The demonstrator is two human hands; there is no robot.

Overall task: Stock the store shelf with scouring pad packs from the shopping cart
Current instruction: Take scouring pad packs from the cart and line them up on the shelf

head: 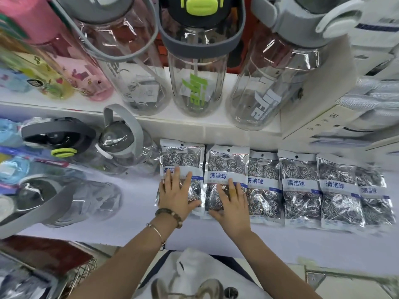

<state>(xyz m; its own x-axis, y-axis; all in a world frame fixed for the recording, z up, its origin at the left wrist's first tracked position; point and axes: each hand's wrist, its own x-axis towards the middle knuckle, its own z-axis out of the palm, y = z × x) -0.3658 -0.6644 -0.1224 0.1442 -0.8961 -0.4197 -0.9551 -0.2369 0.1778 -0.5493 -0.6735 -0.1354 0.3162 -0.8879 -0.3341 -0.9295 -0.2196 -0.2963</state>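
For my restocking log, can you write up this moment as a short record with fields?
packs: six scouring pad packs visible, side by side in one row, neighbours overlapping at the edges
left hand: left hand lies on the leftmost pack, fingers straight
right hand: right hand lies on the second pack, fingers straight
surface: white shelf
neighbours: water bottles on the shelf above, more left of the row
cart: wire basket at lower left, contents unclear
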